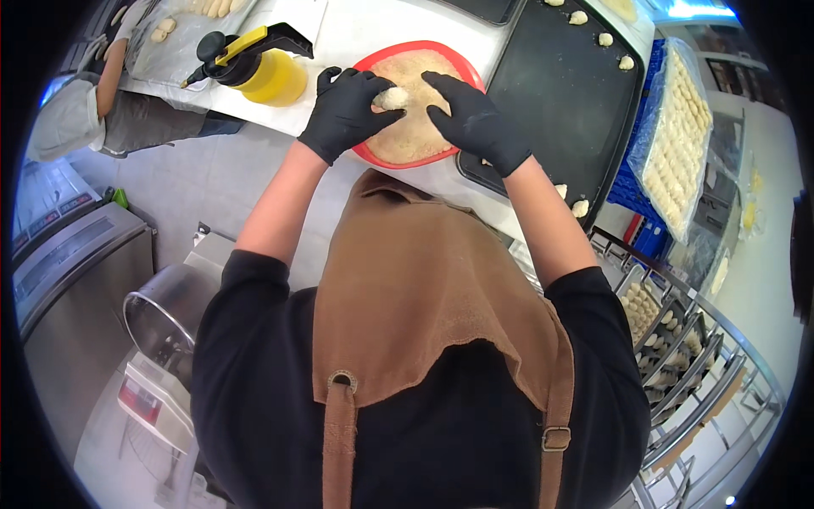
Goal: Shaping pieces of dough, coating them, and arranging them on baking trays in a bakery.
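My left hand (349, 110), in a black glove, has its fingers and thumb around a pale, rolled piece of dough (393, 98). Below it is a red-rimmed round bowl (362, 64) filled with light tan crumbs (414, 140). Over the bowl's right side, my gloved right hand (475, 123) has thumb and fingers spread, with nothing visible between them. Right of the bowl lies a large black baking tray (555, 93). Small dough pieces sit along its far right side, one being a dough piece (605, 39), and more lie near its front edge, like another piece (580, 208).
A yellow spray bottle (273, 78) with a black top stands left of the bowl. At far left a person (72, 119) works by a dough tray (182, 59). Blue crates (626, 182) carry a plastic-covered dough tray (678, 127). Behind are a metal rack (721, 314) and mixing bowl (161, 305).
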{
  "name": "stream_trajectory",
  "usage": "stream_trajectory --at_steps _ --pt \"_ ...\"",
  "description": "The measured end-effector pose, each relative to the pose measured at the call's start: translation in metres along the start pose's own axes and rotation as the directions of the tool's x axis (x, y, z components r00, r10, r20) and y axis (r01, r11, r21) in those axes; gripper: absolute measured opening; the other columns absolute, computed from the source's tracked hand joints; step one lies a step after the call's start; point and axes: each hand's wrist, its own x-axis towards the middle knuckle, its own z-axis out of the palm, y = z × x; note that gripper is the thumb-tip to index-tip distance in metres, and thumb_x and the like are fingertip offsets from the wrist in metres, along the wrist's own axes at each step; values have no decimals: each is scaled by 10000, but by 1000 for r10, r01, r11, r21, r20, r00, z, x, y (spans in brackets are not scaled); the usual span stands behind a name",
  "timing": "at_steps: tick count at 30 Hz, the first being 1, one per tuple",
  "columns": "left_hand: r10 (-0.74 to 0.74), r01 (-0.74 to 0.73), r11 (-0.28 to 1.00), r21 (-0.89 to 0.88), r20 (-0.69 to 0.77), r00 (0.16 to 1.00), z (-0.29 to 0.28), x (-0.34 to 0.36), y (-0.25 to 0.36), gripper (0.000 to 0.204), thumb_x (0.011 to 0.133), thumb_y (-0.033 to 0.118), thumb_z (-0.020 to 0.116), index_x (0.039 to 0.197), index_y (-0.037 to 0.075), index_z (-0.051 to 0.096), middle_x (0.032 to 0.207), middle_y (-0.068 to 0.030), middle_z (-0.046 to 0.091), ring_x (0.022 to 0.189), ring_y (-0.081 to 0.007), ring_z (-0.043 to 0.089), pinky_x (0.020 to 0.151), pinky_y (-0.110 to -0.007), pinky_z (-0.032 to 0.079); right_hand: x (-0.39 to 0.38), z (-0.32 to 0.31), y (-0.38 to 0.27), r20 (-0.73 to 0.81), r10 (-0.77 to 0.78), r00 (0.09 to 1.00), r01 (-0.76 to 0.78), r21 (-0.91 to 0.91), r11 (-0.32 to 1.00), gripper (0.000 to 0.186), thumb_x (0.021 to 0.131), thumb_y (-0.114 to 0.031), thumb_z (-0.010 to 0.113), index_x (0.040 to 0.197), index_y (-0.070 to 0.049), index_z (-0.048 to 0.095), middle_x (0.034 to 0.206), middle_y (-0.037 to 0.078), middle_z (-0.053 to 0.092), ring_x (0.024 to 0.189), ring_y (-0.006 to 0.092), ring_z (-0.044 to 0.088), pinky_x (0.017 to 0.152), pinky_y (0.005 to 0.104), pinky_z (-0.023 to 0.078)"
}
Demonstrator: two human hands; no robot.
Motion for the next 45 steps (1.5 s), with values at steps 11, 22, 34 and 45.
stream_trajectory --at_steps 11,22,34,45 --pt "-62 63 998 -13 41 997 -4 3 24 351 790 447 763 1009 174 749 934 -16 706 868 -229 636 897 -403 401 -8 24 -2 -17 333 943 -284 485 827 430 930 -276 652 1272 -16 642 1131 144 710 1024 277 676 905 350 533" --pt "-81 80 997 -12 -201 976 19 -11 42 484 785 357 809 1193 129 681 1092 -22 698 944 -228 648 929 -355 436 -49 -67 83 200 510 837 -413 841 349 326 895 -157 699 1177 5 675 1004 103 692 852 156 657 763 255 532" --pt "41 -3 989 146 -257 966 39 -11 57 423 827 285 769 1201 114 671 1144 -47 697 962 -253 657 894 -369 482 -88 -53 144 75 602 795 -564 458 688 290 877 -197 684 1094 -8 723 936 83 711 847 156 651 744 255 527" --pt "152 -162 987 26 231 961 100 86 197 430 807 271 736 1182 76 657 1063 -160 713 876 -362 673 783 -416 536 -229 -56 147 -430 556 712 -241 594 768 181 894 -144 667 1035 -39 711 801 40 682 683 131 579 663 271 499"
